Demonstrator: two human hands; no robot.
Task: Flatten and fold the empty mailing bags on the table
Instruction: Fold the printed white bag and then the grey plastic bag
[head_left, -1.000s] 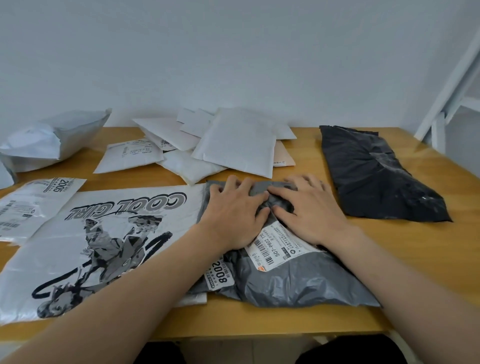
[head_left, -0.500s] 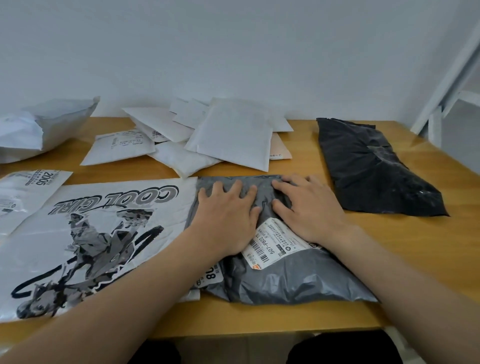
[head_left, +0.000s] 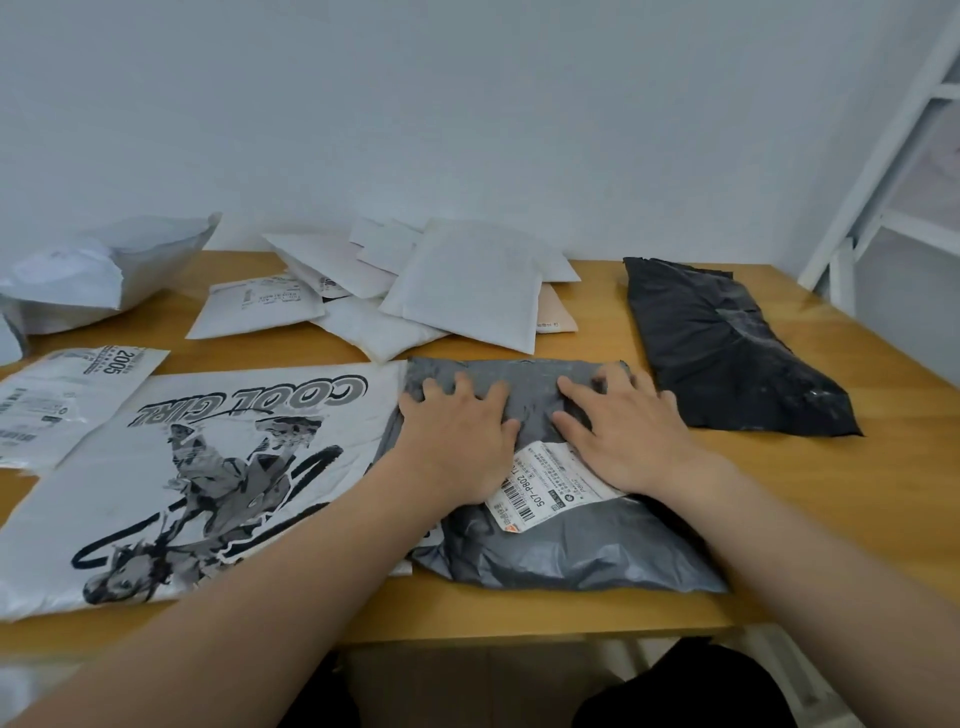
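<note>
A grey mailing bag (head_left: 566, 545) with a white shipping label (head_left: 545, 483) lies in front of me on the wooden table (head_left: 831, 493). My left hand (head_left: 457, 441) presses flat on its left part, fingers spread toward the far edge. On the bag's right part lies my right hand (head_left: 628, 431), also flat with fingers straight. The bag overlaps a big white bag (head_left: 182, 467) printed "COOL GIRL" on its left. A black mailing bag (head_left: 727, 353) lies to the right.
A heap of white padded envelopes (head_left: 457, 291) sits at the back middle. A puffed white bag (head_left: 93, 270) lies far left, with a flat labelled white bag (head_left: 62, 400) below it. A white ladder frame (head_left: 893, 171) stands at the right.
Both hands have slid apart over the grey bag, the left one leftward and the right one rightward, and the bag's far part lies smoother.
</note>
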